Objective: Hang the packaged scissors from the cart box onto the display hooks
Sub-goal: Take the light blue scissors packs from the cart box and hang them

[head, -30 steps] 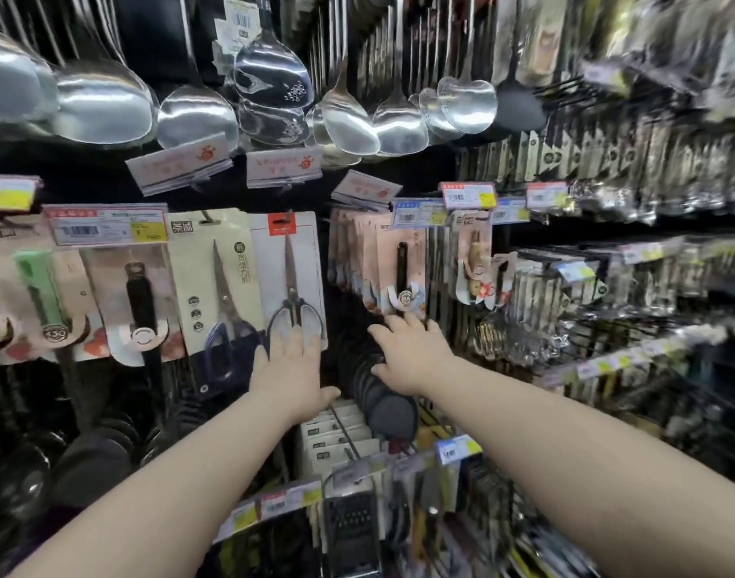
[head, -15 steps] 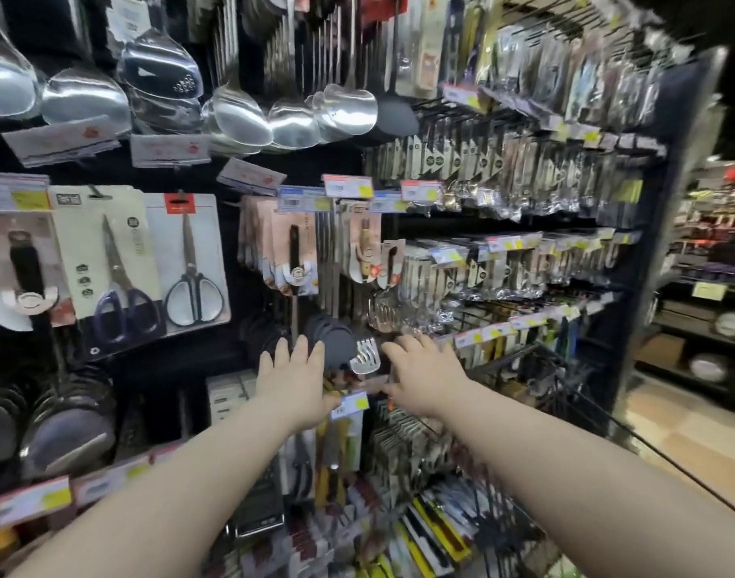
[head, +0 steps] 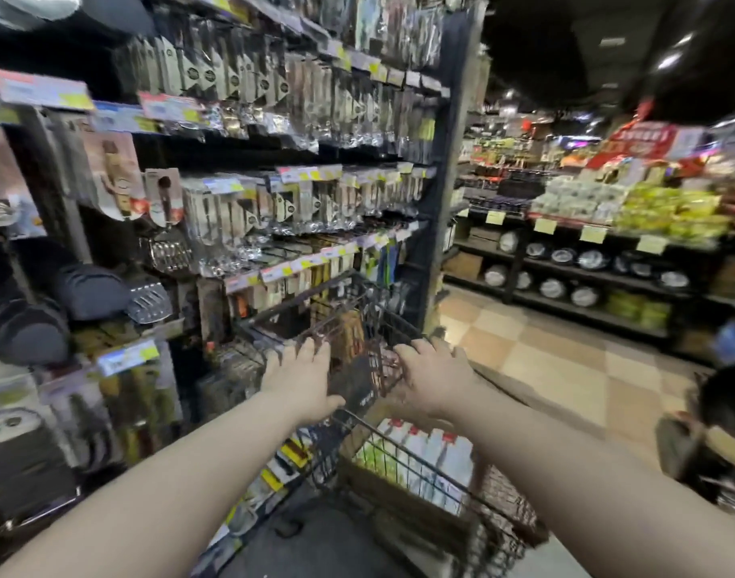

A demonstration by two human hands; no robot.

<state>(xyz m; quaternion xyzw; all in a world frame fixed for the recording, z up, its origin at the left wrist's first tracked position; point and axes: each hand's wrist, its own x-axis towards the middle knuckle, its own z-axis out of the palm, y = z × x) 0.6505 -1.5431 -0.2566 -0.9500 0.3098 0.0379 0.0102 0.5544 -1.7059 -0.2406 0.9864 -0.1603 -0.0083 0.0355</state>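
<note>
- Two bare arms reach forward above a wire shopping cart.
- The left hand and right hand are a little apart, fingers spread, holding nothing.
- White packages with red tops stand in a brown box inside the cart, below the hands; blur hides their contents.
- A display rack of hanging kitchen tools stands on the left.

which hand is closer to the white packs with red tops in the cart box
Right. The right hand hovers just above the white packs; the left hand is farther off to their left.
</note>
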